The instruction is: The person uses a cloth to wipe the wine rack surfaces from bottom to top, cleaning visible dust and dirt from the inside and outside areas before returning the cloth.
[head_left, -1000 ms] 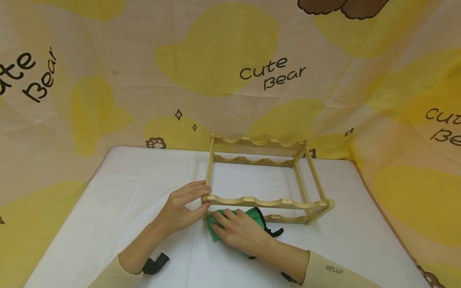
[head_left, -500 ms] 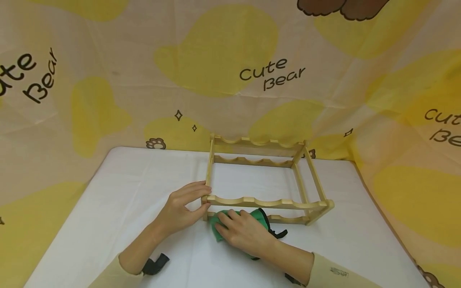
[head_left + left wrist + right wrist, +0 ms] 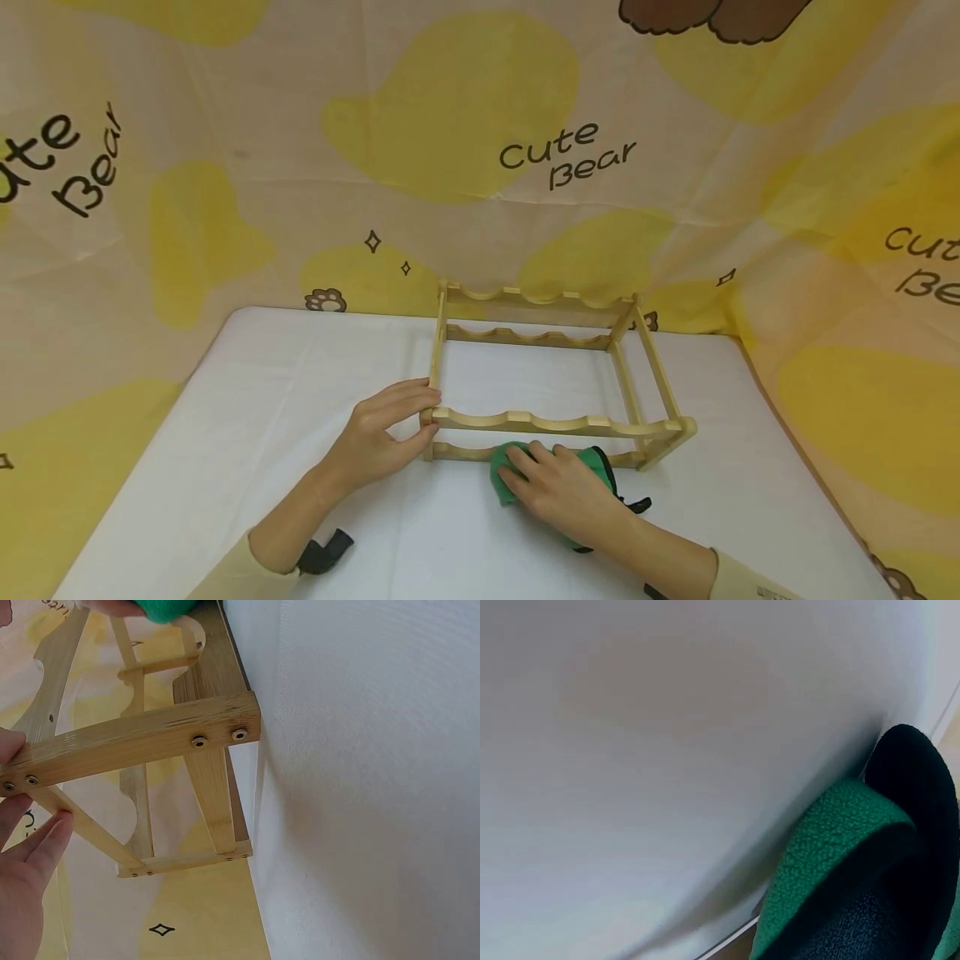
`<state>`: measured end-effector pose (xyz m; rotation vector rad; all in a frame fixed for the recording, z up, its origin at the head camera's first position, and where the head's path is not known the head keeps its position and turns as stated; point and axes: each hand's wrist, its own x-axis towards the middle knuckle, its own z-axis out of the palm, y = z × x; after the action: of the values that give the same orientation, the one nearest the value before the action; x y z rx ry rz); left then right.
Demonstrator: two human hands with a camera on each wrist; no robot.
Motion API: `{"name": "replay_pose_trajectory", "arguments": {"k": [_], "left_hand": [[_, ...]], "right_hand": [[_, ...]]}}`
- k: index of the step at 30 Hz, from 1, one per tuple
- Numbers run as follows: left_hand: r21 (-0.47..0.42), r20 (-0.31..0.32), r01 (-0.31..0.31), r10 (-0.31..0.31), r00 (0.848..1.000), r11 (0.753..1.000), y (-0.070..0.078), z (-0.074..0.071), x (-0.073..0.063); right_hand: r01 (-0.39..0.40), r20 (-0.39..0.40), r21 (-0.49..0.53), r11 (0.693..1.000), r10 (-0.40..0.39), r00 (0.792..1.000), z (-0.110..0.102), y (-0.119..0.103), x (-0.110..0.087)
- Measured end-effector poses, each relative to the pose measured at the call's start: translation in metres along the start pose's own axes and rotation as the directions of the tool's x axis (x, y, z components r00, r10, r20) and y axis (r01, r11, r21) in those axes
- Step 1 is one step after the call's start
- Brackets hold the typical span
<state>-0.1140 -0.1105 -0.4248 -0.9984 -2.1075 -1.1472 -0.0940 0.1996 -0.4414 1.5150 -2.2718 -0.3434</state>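
Observation:
A pale wooden rack [image 3: 558, 423] with scalloped rails stands on the white table. My left hand [image 3: 378, 425] grips its near left corner, fingers on the side bar and thumb at the front; the left wrist view shows these fingers [image 3: 49, 844] around the screwed upright. In my right hand [image 3: 562, 487] is a bunched green cloth [image 3: 510, 475] with black edging, held against the rack's lower front rail [image 3: 461, 452]. Close up in the right wrist view, the cloth [image 3: 840, 847] shows a fuzzy green face and a dark inner side; the right hand is hidden there.
The white tabletop [image 3: 300, 375] spreads around the rack. Behind it hangs a yellow patterned cloth backdrop [image 3: 450, 125], which also covers both sides. A black strap [image 3: 326, 552] shows by the left wrist.
My right hand has slid the green cloth to the right along the lower front rail, uncovering the rail's left part. The left hand and the rack have stayed in place.

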Motion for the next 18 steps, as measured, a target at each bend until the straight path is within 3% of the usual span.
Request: {"name": "replay_pose_trajectory", "arguments": {"k": [9,18], "left_hand": [[0.009,0.001,0.007,-0.007,1.0,1.0,0.001,0.0,0.0],[0.003,0.002,0.009,-0.009,1.0,1.0,0.0,0.001,0.0]], "right_hand": [[-0.056,-0.004,0.052,0.997,0.057,0.998,0.002,0.016,-0.045],[-0.114,-0.079,0.112,0.987,0.123,0.989,0.001,0.026,-0.082]]}}
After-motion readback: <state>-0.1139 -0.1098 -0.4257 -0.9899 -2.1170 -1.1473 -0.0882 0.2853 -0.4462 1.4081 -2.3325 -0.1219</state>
